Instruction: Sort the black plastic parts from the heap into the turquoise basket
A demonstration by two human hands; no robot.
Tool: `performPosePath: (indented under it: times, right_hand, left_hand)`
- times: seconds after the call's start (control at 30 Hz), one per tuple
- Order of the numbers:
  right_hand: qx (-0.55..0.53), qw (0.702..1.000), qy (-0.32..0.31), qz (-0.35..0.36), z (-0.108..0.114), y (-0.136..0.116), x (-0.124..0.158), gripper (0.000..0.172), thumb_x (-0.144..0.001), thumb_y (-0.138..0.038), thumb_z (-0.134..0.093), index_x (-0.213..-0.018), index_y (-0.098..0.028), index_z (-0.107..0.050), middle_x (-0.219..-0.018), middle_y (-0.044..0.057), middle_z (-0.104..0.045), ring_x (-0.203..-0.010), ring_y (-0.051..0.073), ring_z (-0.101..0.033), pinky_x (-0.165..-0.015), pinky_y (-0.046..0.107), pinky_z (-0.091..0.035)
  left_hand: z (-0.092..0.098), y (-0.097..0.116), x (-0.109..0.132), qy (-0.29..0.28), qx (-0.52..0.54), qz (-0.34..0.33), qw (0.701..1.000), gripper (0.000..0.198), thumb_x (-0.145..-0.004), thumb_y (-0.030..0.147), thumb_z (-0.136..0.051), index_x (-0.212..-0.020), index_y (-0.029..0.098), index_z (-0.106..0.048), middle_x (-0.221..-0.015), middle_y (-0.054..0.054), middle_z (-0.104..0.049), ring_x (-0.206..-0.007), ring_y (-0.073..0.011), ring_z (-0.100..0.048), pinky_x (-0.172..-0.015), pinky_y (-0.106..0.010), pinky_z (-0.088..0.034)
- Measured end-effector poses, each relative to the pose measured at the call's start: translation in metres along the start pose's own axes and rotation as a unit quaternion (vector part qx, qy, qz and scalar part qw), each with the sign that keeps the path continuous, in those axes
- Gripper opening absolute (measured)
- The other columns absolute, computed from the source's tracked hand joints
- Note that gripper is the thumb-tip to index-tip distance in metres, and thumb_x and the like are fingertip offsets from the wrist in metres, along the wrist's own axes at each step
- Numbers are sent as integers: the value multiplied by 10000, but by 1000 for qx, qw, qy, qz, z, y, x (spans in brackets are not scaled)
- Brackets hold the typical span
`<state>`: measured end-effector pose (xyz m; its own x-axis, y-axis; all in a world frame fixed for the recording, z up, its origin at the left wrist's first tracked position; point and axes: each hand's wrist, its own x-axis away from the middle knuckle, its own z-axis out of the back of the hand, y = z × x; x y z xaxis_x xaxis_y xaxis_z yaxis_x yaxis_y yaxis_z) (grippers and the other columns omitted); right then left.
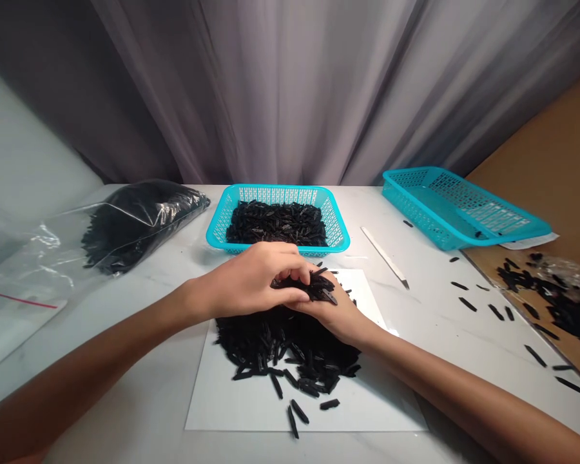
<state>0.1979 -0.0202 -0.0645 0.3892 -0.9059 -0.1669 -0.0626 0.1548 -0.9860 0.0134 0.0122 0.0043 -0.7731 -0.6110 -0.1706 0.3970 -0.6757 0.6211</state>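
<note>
On the white marbled bench, work low over the flat white sheet, above its heap of slender black pieces. Cannot tell the grip of the partly hidden right hand; with left hand curled around a loose bunch, squeeze gently.

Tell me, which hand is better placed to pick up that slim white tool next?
Probably the right hand: it is nearer the white tool, which lies to its side. The left hand is farther off, its fingers around black pieces.
</note>
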Motion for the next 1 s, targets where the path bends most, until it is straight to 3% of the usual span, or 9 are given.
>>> performPosePath:
  times: [0.2,0.37,0.63,1.0]
  right_hand:
    - [-20,1000,-11,-14,-2,-3,-2,230,-802,-325,-791,-851,-201,-604,-879,-10,-594,-832,172,-539,-799,294,-433]
    - [-14,999,5,-34,-1,-1,0,228,-795,-325,-799,-873,-204,-622,-850,-21,-588,-813,165,-539,-781,287,-430]
    - [20,997,16,-75,-1,-2,1,242,-803,-380,-789,-905,-204,-659,-868,7,-660,-831,204,-607,-782,330,-469]
    - [8,997,6,-73,-1,-1,2,196,-813,-311,-772,-938,-207,-663,-890,3,-670,-842,195,-618,-772,320,-488]
  left_hand:
    - [5,-7,2,-14,22,17,1000,119,-825,117,-700,-922,177,-733,-854,7,-730,-764,-125,-663,-671,-222,-498]
    - [7,-6,2,13,73,22,997,176,-799,62,-681,-913,171,-761,-810,3,-759,-733,-121,-699,-634,-195,-530]
    - [15,-3,-1,67,230,61,969,80,-825,223,-767,-884,171,-779,-860,-41,-781,-781,-155,-738,-732,-245,-622]
    - [18,1,0,92,274,60,955,67,-771,195,-828,-815,172,-783,-786,-22,-774,-722,-129,-733,-702,-199,-618]
